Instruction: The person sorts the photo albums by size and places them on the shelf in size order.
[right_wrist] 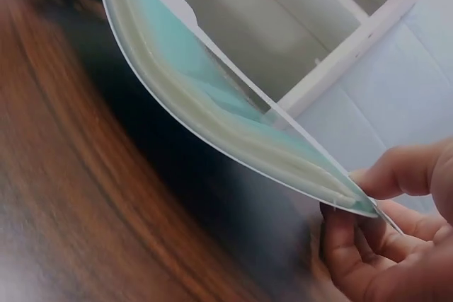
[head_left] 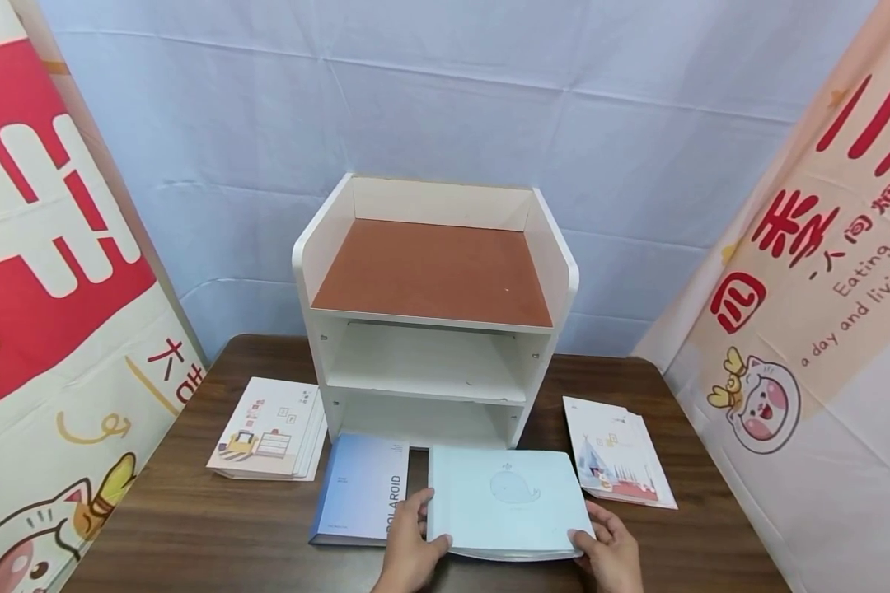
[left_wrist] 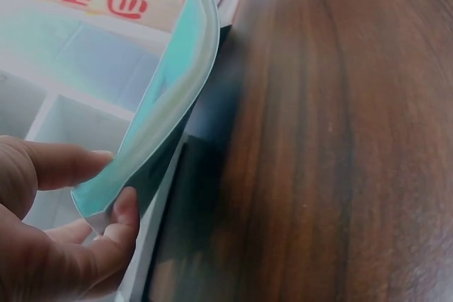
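Note:
A pale mint book (head_left: 508, 515) with a small whale drawn on its cover is held level above the table, between both hands. My left hand (head_left: 411, 539) pinches its left edge, thumb on top and fingers beneath. At its near right corner my right hand (head_left: 610, 545) pinches it the same way. Both wrist views show the book (left_wrist: 170, 83) sagging in the middle, its pages visible at the edge, above the table. Beside the left hand lies a blue gradient book (head_left: 363, 486) marked POLAROID, partly covered by that hand.
A white shelf unit (head_left: 433, 395) with a brown top board stands behind the books. Stacks of illustrated white booklets lie on the brown table (head_left: 215, 535): one stack (head_left: 270, 428) left of the shelf, another stack (head_left: 619, 453) to its right. Cloth hangs behind and at both sides.

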`<move>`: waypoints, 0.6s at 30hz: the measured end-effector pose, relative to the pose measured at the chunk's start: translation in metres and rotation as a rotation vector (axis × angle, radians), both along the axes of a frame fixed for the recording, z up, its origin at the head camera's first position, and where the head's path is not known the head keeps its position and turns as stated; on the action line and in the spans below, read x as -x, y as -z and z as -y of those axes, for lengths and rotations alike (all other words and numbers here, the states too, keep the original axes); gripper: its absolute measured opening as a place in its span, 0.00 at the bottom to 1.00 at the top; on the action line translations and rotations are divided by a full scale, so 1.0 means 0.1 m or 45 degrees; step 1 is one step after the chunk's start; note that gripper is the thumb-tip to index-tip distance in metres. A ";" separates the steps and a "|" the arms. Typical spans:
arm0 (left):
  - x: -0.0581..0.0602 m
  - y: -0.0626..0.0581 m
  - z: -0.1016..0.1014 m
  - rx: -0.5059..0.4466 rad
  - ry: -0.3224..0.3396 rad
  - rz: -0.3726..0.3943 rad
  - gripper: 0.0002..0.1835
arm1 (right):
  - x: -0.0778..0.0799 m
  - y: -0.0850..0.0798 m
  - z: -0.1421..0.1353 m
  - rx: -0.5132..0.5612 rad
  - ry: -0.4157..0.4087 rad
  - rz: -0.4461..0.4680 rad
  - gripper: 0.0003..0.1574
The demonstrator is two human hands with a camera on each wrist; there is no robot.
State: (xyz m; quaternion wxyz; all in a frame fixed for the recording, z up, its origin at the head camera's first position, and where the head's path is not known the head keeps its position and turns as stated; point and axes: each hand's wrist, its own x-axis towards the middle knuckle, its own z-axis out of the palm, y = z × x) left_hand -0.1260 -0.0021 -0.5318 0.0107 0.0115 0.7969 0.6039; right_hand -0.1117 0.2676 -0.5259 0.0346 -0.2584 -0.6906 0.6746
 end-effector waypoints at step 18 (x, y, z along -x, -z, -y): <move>-0.09 -0.25 0.20 -0.358 0.037 0.107 0.39 | -0.10 -0.25 0.08 0.266 0.007 -0.013 0.43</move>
